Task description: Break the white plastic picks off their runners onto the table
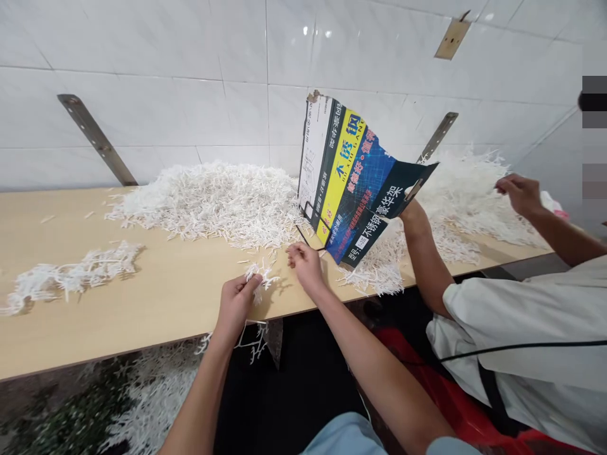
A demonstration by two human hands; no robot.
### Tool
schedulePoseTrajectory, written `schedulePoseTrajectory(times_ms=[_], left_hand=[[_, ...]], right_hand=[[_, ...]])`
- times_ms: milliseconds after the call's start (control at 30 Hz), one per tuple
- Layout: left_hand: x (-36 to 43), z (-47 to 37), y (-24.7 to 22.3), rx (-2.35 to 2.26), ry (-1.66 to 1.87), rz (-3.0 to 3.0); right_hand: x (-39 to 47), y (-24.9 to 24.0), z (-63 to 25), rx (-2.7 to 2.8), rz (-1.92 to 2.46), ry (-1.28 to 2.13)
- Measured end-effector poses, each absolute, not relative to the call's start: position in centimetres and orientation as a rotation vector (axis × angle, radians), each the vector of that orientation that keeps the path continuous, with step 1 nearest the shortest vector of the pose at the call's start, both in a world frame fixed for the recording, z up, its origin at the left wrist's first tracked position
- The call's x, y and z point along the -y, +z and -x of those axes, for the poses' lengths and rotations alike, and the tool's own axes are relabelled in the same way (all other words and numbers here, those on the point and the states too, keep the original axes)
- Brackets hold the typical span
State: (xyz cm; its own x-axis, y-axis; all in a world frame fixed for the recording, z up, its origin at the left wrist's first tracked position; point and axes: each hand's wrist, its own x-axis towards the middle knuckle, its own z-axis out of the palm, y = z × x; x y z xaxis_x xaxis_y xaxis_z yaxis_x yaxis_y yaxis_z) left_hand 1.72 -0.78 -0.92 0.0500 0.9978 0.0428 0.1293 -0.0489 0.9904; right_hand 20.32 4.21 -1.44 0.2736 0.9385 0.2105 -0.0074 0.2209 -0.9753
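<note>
My left hand (239, 300) is closed in a pinch on a small white branched piece (262, 278) above the table's front edge. Just to its right, my right hand (303, 262) has its fingers curled together near the same piece; what they hold, if anything, is too small to name. A big heap of thin white plastic pieces (213, 199) lies behind my hands. On the left of the table is a smaller row of white branched pieces (78, 272).
A printed cardboard sheet (351, 183) stands upright right of my hands. Beyond it, a person in a light shirt (531, 316) works at another white heap (455, 196). White and green branched pieces lie below the wooden table (165, 297).
</note>
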Motion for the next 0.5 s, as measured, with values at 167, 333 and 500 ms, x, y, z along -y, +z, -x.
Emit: schedulePoseTrajectory(times_ms=[167,333,500], left_hand=[[0.5,-2.6,-0.5,-1.294,1.007,-1.562],[0.4,-2.8,-0.4,-1.325,0.974,-1.686],[0.5,-2.8,-0.1,-1.313,1.012,-1.663]], right_hand=[[-2.4,0.4,-20.0,1.452,0.984,0.830],[-1.6,0.8,-20.0,1.636,1.015,0.973],[-2.1,-0.1,-19.8,1.457,1.098,0.923]])
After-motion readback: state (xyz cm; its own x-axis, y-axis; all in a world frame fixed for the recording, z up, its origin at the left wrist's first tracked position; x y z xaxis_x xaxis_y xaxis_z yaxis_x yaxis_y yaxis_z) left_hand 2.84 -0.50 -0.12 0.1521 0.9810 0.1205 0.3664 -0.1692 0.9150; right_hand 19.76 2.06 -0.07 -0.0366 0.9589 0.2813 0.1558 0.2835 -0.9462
